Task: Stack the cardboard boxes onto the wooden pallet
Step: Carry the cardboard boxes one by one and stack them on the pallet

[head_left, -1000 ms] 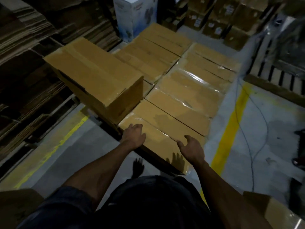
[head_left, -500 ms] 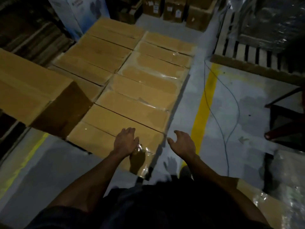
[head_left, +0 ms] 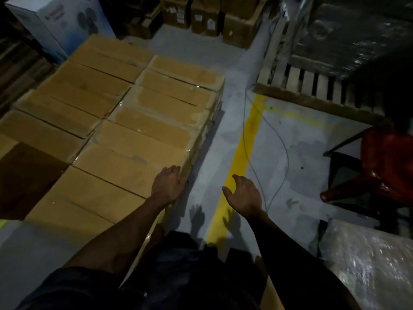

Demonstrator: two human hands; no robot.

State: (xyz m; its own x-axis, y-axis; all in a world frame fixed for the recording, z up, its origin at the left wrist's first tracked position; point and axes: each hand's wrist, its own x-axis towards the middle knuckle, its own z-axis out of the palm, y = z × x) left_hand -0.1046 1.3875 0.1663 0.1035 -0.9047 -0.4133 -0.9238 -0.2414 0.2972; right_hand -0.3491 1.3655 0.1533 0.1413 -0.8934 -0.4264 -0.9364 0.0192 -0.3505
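Fingers of left hand (head_left: 168,185) lie flat, spread, on corner of near cardboard box (head_left: 125,162); right hand (head_left: 244,193) hangs open, empty, over floor (head_left: 297,157). Best pressed square, flush with neighbours. Tan, taped, glossy, packed in tight rows; pallet beneath hidden. Yellow line (head_left: 242,157) just beside.
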